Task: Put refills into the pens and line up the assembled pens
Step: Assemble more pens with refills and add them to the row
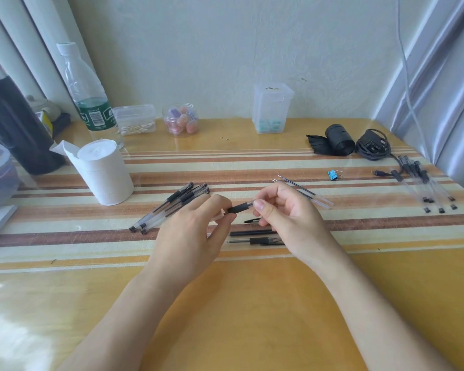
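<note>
Back row L to R along the wall: black flask [14, 124], water bottle [86, 97] w/ green label, clear box of cotton swabs [135, 119], small jar [181, 120] w/ pink & purple bits, tall clear lidded tub [271, 108]. White paper roll [105, 172] stands upright just in front of the bottle. Far R: black bag roll [336, 139] beside a coiled black cable [373, 145], blue binder clip [332, 174] nearer.

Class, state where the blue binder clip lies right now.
In the head view, the blue binder clip lies on the right half of the table, just beyond the loose refills and nearer than the black roll.
</note>
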